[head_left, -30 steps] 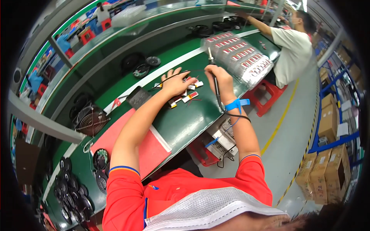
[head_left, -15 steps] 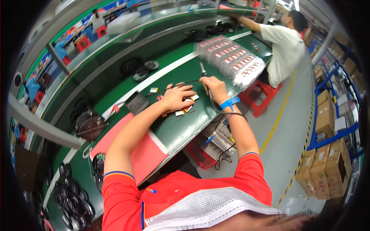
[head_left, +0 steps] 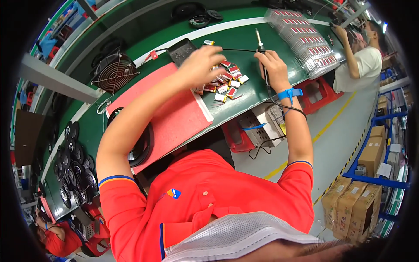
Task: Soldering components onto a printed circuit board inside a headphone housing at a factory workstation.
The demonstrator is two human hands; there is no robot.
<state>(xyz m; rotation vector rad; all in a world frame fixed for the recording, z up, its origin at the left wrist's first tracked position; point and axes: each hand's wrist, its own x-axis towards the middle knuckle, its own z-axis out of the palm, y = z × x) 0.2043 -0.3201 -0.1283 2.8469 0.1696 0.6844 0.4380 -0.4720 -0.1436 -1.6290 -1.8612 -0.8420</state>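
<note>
My right hand (head_left: 274,69) is closed around a soldering iron (head_left: 260,45), its metal tip pointing up and away from me. The iron's black cord runs down past the blue wrist strap (head_left: 290,94). My left hand (head_left: 200,66), slightly blurred, is raised over the left side of a pile of small battery cells (head_left: 227,83) with red and white faces and thin wires. Its fingers are apart and I see nothing in them. A single cell (head_left: 208,43) lies behind the pile, near a black tray (head_left: 180,51).
A pink mat (head_left: 174,115) covers the bench left of the batteries, with a round black part at its near edge. A fan (head_left: 114,73) stands beyond. Clear plastic trays (head_left: 305,41) are stacked at right, near a seated co-worker (head_left: 362,65). Black round parts (head_left: 74,168) crowd the far left.
My left hand has lifted off the batteries and moved back to the left, uncovering the pile. The right hand still grips the soldering iron. The whole view has shifted.
</note>
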